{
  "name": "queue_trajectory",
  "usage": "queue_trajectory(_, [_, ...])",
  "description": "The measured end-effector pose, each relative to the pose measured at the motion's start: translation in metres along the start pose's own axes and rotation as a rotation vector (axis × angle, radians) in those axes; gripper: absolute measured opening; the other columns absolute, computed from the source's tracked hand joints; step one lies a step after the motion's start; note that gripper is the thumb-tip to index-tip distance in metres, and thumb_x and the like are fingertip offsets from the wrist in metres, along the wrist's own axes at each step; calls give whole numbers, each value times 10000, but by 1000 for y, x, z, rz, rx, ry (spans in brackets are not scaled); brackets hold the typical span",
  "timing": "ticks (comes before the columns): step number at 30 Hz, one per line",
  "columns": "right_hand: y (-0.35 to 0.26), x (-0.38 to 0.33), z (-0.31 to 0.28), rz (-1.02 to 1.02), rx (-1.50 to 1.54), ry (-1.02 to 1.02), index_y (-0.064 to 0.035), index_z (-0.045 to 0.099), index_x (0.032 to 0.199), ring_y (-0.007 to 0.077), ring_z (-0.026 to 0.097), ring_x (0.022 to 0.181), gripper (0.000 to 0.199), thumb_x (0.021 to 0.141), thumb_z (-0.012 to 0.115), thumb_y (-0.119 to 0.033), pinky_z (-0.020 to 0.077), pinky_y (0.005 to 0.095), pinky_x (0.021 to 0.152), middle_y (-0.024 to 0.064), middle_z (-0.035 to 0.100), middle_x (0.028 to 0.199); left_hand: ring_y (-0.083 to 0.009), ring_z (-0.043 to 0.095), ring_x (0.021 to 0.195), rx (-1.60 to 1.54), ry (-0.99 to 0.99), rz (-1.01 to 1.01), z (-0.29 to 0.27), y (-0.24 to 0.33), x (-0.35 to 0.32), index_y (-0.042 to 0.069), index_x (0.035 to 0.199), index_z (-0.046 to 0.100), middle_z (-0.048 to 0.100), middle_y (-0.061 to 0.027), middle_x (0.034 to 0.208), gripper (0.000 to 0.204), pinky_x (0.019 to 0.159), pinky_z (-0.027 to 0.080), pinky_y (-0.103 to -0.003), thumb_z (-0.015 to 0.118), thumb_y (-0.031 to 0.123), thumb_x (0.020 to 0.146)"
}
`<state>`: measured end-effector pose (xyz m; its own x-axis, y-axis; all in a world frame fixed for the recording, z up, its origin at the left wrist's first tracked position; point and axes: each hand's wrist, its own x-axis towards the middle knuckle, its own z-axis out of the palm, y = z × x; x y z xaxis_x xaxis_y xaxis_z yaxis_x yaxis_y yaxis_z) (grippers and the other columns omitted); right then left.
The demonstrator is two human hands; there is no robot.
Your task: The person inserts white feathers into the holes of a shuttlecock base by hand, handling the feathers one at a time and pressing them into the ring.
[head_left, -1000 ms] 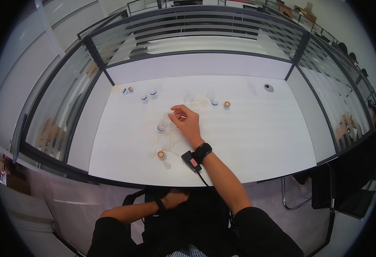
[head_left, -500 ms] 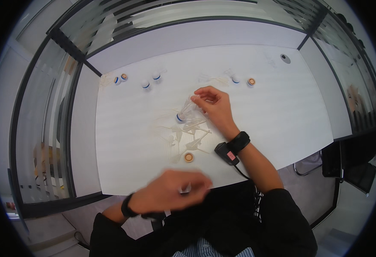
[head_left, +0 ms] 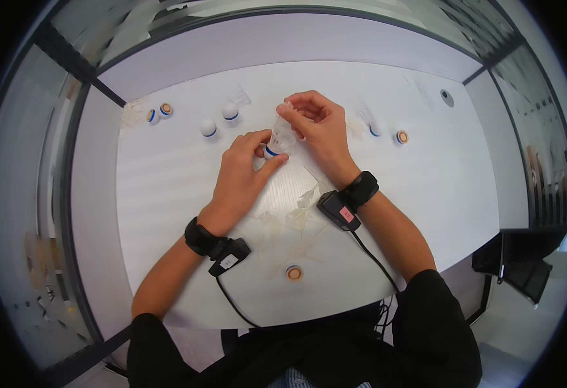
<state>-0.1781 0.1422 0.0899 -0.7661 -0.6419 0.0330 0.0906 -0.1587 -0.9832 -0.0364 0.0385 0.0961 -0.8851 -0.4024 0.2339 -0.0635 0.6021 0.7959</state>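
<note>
My left hand (head_left: 252, 155) curls its fingers and thumb round a small white round container with a blue band (head_left: 272, 151). Above its mouth, clear thin plastic pieces (head_left: 285, 129) stand in a bunch. Their upper ends sit between the fingertips and thumb of my right hand (head_left: 317, 119), which is closed on them. Toward me on the table lie loose pale, thin plastic sticks and flat bits (head_left: 299, 210). A round tan-topped piece (head_left: 294, 273) rests nearer the table's front edge.
Two white-domed containers (head_left: 219, 120) with blue bands stand left of my hands. Two tan-topped ones (head_left: 159, 112) are at the far left, and another pair (head_left: 389, 133) lies at right. A grey cable hole (head_left: 447, 97) is in the far right corner; partitions (head_left: 283, 35) border the white table.
My left hand has come up from the front edge and closed round the blue-banded container. My right hand still grips the clear plastic pieces. The view has shifted a little.
</note>
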Motion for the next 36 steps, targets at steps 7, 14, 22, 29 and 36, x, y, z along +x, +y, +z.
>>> queue_trajectory(7, [7,35,5,-14,91,53,3,671,986,71,598,733,217,867,760,-156,467,202,635,38,680,863,-234,547,794,-138,-79,-79,0,-17,36,-29,1176,585,621,-148,961,316,719,452,-332,664,103,900])
queue_trajectory(14, [2,31,14,-17,71,-18,-11,668,964,70,587,798,180,891,736,-161,466,233,698,24,670,894,-145,525,724,-347,-173,-120,-16,-30,34,-29,1190,569,610,-111,986,325,723,453,-275,669,101,910])
queue_trajectory(22, [6,35,12,-97,25,-90,-9,651,923,70,595,817,177,901,722,-169,477,223,737,30,676,890,-124,597,844,-500,-103,-129,-17,-33,32,-33,1185,568,659,-87,1053,290,821,481,-262,638,9,907])
queue_trajectory(29, [9,32,15,-181,51,-48,-27,649,924,57,594,769,164,907,718,-175,467,215,661,11,672,841,-99,592,870,-536,-120,-168,-21,-24,34,-48,1185,552,623,-72,1050,284,847,477,-252,625,-9,913])
queue_trajectory(36, [9,32,19,-273,53,-64,-12,640,917,54,594,706,149,901,716,-139,467,209,612,25,669,813,-88,586,891,-526,-144,-166,-23,-23,33,-41,1176,543,611,-63,1058,267,835,477,-239,619,-16,921])
